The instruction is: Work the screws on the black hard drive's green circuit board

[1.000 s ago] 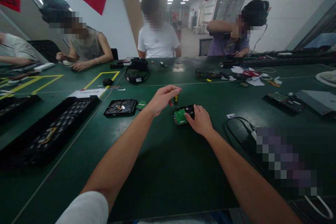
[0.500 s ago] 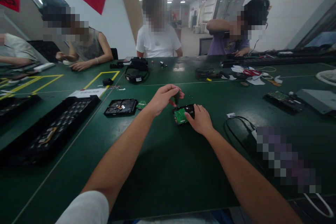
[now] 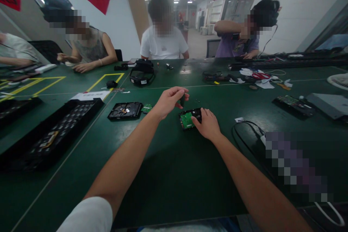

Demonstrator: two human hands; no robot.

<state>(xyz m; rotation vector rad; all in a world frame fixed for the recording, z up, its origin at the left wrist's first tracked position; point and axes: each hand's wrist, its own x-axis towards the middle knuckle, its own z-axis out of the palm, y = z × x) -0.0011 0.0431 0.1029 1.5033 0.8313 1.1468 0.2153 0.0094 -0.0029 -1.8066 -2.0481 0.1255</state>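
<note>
A hard drive (image 3: 186,120) lies on the table with its green circuit board facing up. My right hand (image 3: 208,124) grips its right side, the thumb on top near the board and the fingers at the far right edge. Above the drive's far left corner, my left hand (image 3: 174,100) is closed on the dark handle of a screwdriver (image 3: 182,100), held upright. The tool's tip is too small to make out. Just beyond the drive lie a few tiny screws (image 3: 198,100).
Left of my hands lie another hard drive (image 3: 125,110) and a loose green circuit board (image 3: 147,108). A long black tray (image 3: 89,110) stands farther left. To the right are another drive (image 3: 295,105), a grey box (image 3: 330,105) and a black cable (image 3: 235,130). Several people sit across the table.
My left hand and the screwdriver have shifted very slightly and the handle has turned a little. My right hand and the hard drive stay in place.
</note>
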